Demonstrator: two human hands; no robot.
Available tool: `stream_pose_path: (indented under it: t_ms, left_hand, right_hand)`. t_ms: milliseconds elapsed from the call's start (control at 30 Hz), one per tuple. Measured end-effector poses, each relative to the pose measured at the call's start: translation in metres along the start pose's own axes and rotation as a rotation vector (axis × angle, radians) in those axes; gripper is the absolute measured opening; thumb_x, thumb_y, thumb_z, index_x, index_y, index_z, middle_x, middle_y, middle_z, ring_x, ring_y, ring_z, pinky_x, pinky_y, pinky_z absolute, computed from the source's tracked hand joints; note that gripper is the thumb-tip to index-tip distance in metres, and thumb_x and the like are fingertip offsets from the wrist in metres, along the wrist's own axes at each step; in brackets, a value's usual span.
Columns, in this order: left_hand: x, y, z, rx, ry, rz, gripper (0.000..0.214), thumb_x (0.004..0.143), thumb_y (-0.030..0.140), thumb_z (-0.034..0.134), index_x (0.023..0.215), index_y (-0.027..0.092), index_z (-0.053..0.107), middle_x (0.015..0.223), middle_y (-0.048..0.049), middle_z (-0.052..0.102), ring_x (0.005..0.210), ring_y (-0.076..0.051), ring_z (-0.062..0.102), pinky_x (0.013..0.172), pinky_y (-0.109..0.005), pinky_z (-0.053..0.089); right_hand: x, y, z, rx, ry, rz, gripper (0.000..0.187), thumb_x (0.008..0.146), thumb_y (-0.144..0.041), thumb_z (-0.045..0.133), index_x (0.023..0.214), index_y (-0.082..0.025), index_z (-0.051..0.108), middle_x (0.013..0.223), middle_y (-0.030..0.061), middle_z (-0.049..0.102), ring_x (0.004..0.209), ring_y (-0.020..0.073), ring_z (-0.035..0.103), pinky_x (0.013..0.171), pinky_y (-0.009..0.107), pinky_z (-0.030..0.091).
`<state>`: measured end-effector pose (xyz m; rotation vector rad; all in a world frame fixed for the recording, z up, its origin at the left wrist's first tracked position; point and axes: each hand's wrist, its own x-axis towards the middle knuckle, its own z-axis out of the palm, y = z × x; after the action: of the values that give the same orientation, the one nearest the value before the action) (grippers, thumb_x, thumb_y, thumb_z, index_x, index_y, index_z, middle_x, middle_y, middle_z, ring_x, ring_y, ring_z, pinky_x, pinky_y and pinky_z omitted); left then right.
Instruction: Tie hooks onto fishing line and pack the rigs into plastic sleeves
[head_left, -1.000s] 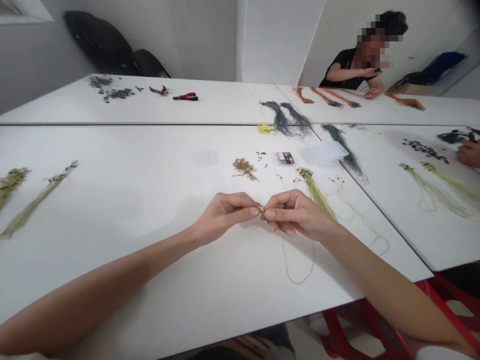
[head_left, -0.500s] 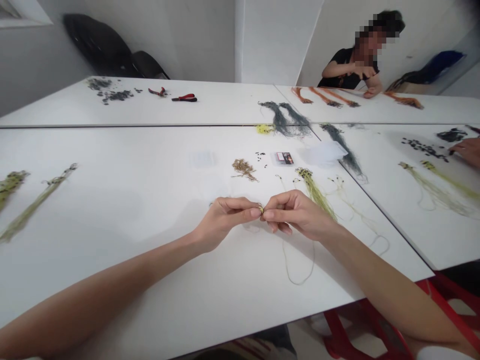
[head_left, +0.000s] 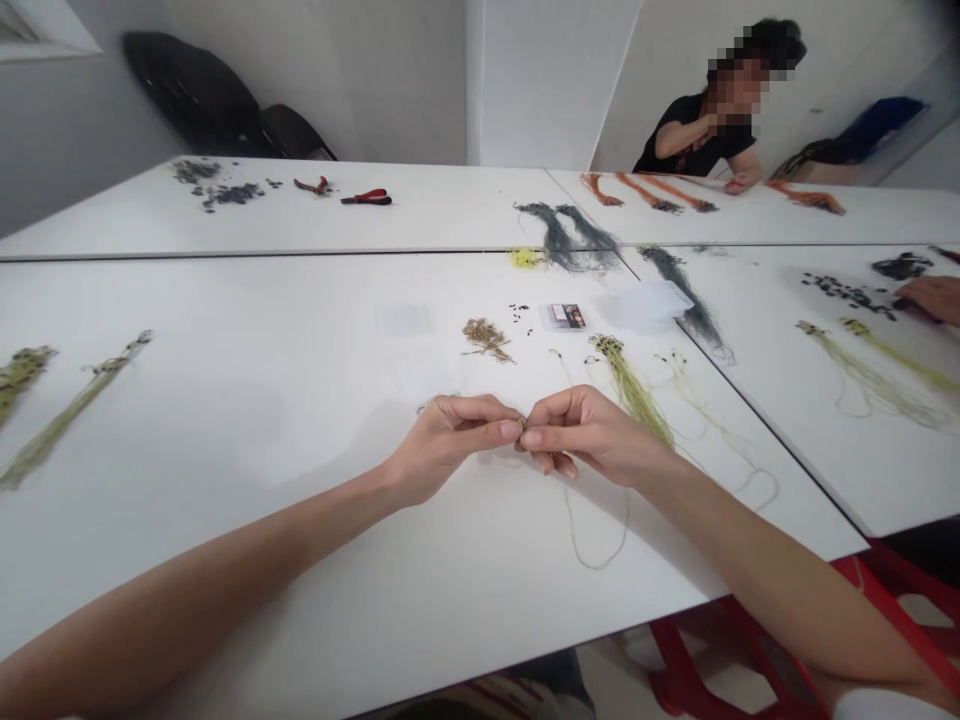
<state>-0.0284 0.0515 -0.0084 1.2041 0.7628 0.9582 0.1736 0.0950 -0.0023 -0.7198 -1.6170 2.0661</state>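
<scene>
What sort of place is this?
Probably a small handcraft workroom: white tables are pushed together, with a bundle of yellow-green cord on one and what look like red-handled pliers on another.

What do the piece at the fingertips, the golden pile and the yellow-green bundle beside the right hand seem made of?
Piece: perhaps metal, from its yellowish tint; finish unclear.
Golden pile: probably brassy metal, by colour and wiry outline.
Yellow-green bundle: likely thread or cord, rather matte, by its fine strands.
</scene>
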Motion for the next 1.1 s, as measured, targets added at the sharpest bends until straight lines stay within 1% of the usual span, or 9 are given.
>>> stream_pose_path:
  t_ms: [100,200,267,333,433,633,767,867,1100]
  left_hand:
    - [0.0,0.002,0.003,0.001,-0.049,0.031,0.017,0.092,0.023,0.057,0.085,0.016,0.071,0.08,-0.0059,0.069,0.083,-0.021,0.066,0.08,-0.039,0.046]
    - [0.001,0.002,0.004,0.036,-0.023,0.067,0.019,0.093,0.023,0.056,0.083,0.017,0.07,0.08,-0.0049,0.068,0.083,-0.02,0.064,0.085,-0.041,0.045]
    - [0.001,0.001,0.004,0.096,0.011,0.09,0.019,0.093,0.024,0.056,0.082,0.018,0.071,0.08,-0.0047,0.068,0.088,-0.02,0.061,0.089,-0.041,0.042]
    - [0.001,0.001,0.003,0.158,0.019,0.11,0.021,0.094,0.026,0.055,0.083,0.02,0.072,0.079,-0.005,0.07,0.095,-0.02,0.057,0.094,-0.041,0.038]
    - [0.002,0.002,0.004,0.189,0.005,0.135,0.024,0.095,0.027,0.052,0.083,0.022,0.073,0.076,-0.0056,0.071,0.106,-0.021,0.052,0.1,-0.042,0.033]
    - [0.002,0.004,0.007,0.13,-0.049,0.11,0.028,0.095,0.029,0.05,0.079,0.022,0.073,0.076,-0.0058,0.072,0.107,-0.021,0.054,0.104,-0.044,0.032]
    - [0.001,0.002,0.007,0.077,-0.033,0.091,0.026,0.094,0.029,0.053,0.079,0.022,0.073,0.075,-0.0061,0.07,0.111,-0.022,0.052,0.104,-0.043,0.034]
    - [0.001,0.0,0.006,0.022,-0.018,0.079,0.025,0.093,0.028,0.054,0.078,0.02,0.073,0.073,-0.0066,0.068,0.113,-0.022,0.051,0.098,-0.04,0.039]
    - [0.002,0.001,0.009,-0.079,-0.051,0.049,0.026,0.093,0.03,0.054,0.077,0.017,0.071,0.077,-0.0044,0.061,0.08,-0.02,0.064,0.085,-0.04,0.047]
  right_hand:
    - [0.0,0.0,0.002,-0.001,0.025,-0.031,0.02,0.077,-0.031,0.074,0.071,-0.013,0.068,0.062,0.0019,0.065,0.045,0.007,0.051,0.044,0.021,0.04]
    - [0.0,0.0,0.005,-0.003,0.079,-0.077,0.02,0.076,-0.032,0.076,0.074,-0.013,0.068,0.063,0.002,0.066,0.046,0.0079,0.055,0.046,0.021,0.042]
    - [0.0,0.001,0.007,0.01,0.108,-0.091,0.019,0.076,-0.031,0.076,0.083,-0.014,0.069,0.062,0.0013,0.067,0.045,0.0082,0.055,0.047,0.022,0.043]
    - [0.001,0.002,0.007,0.034,0.117,-0.093,0.025,0.077,-0.029,0.075,0.097,-0.016,0.069,0.062,0.0001,0.067,0.045,0.0089,0.056,0.047,0.022,0.045]
    - [0.003,0.004,0.007,0.087,0.077,-0.098,0.033,0.078,-0.027,0.075,0.108,-0.017,0.067,0.061,-0.0007,0.067,0.045,0.0089,0.056,0.048,0.023,0.046]
    - [0.005,0.007,0.009,0.209,0.0,-0.032,0.018,0.079,-0.026,0.073,0.094,-0.016,0.071,0.06,-0.0012,0.064,0.045,0.0065,0.053,0.045,0.02,0.044]
    - [0.005,0.008,0.011,0.246,0.017,-0.013,0.013,0.077,-0.024,0.074,0.086,-0.016,0.071,0.059,-0.0014,0.063,0.046,0.0058,0.052,0.042,0.017,0.042]
    - [0.005,0.009,0.012,0.256,0.035,-0.014,0.01,0.077,-0.024,0.074,0.079,-0.015,0.07,0.058,-0.0011,0.062,0.046,0.0055,0.051,0.043,0.017,0.042]
    - [0.006,0.01,0.014,0.243,0.079,-0.034,0.012,0.077,-0.025,0.075,0.075,-0.016,0.069,0.06,-0.0008,0.062,0.05,0.0069,0.052,0.046,0.018,0.042]
